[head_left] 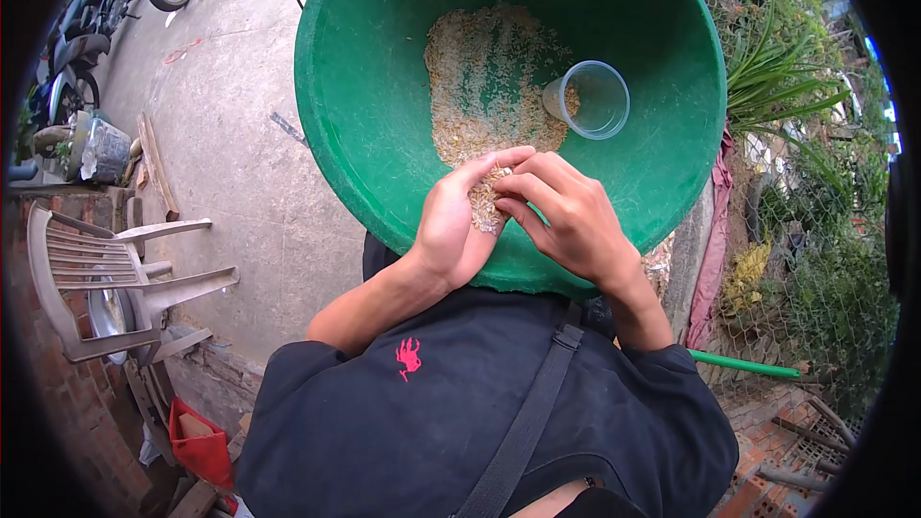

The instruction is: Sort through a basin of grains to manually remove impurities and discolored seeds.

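Observation:
Palm up and slightly cupped, my left hand [458,214] holds a small heap of pale husked grain [487,200] over the near rim of a big green plastic tub [384,0]. My right hand [564,211] comes in from the other side, its fingers bent and closed together at the tips on that heap. Whatever lies between those fingertips is too small to make out. Beyond both hands, more grain [480,77] is spread across the tub's bottom, thin in the middle. A clear plastic cup [602,104] lies tipped on its side there, with some grain inside.
Left of the tub is a concrete floor [259,192] with a broken plastic chair [125,269], a wooden plank [156,168] and a parked motorbike [106,0]. Wire fence and plants [787,86] stand on the right, near a green pole [748,364].

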Demonstrator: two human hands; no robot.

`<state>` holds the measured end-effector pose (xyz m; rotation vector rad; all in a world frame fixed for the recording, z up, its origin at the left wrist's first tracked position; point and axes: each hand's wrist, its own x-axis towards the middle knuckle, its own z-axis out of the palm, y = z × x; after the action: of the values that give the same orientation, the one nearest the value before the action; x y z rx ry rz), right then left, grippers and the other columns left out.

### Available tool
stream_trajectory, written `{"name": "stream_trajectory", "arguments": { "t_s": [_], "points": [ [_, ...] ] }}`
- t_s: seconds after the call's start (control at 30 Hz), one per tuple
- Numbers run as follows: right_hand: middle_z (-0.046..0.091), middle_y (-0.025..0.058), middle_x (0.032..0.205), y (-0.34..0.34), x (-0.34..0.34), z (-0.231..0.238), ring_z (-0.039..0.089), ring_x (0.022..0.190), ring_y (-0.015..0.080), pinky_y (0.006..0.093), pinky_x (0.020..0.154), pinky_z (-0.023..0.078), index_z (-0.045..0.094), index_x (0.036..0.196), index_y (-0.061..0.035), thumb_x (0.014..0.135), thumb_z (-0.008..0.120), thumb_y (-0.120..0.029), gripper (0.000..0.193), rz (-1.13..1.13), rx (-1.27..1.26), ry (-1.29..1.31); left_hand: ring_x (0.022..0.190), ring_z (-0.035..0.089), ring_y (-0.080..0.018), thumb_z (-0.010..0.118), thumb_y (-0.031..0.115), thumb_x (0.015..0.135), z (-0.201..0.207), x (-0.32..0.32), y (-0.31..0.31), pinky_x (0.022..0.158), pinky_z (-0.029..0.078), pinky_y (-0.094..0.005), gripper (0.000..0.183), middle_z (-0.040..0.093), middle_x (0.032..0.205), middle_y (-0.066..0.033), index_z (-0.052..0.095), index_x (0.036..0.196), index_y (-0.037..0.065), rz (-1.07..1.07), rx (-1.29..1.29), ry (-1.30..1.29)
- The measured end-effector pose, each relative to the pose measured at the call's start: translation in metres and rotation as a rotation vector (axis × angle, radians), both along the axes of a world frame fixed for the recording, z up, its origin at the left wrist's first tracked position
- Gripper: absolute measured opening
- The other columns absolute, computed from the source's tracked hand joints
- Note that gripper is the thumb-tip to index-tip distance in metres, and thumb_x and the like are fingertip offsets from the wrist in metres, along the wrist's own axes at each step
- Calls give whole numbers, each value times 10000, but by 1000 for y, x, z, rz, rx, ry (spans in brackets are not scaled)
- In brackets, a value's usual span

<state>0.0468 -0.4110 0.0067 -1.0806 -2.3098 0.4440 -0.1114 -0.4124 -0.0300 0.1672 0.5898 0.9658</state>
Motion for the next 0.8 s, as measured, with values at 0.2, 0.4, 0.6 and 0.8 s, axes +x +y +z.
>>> {"name": "stream_trajectory", "arguments": {
  "t_s": [0.2, 0.4, 0.6, 0.8],
  "points": [
    [637, 105, 933, 2, -1, 1, 644, 835, 286, 371, 695, 523, 658, 936, -38, 804, 723, -27, 147, -10, -1, 36, 1048, 571, -150, 384, 209, 1037, -8, 0, 0, 908, 447, -305, 378, 627, 1182, -77, 589, 1254, -23, -34, 53, -59],
    [662, 120, 947, 0, 8, 6, 665, 822, 223, 331, 716, 526, 654, 963, 1, 854, 675, 19, 113, -45, -287, 271, 1066, 600, -177, 379, 213, 1036, -5, 2, 0, 934, 466, -327, 388, 635, 1202, -108, 573, 1258, -39, -17, 43, -45],
    [687, 91, 993, 0, 21, 4, 660, 876, 139, 292, 813, 543, 644, 1029, 53, 965, 598, -17, 105, -84, -728, 675, 1144, 603, -212, 366, 210, 1029, 1, 3, 1, 999, 468, -355, 408, 630, 1239, -143, 564, 1261, -62, -30, 72, -22],
    [690, 135, 1087, 5, 30, 5, 682, 887, 168, 282, 794, 537, 629, 1080, 41, 994, 588, -91, 162, -21, -882, 876, 1149, 608, -231, 344, 203, 1026, -1, 3, 1, 1030, 462, -371, 430, 635, 1226, -154, 555, 1267, -85, -37, 97, -19]
  ]
}}
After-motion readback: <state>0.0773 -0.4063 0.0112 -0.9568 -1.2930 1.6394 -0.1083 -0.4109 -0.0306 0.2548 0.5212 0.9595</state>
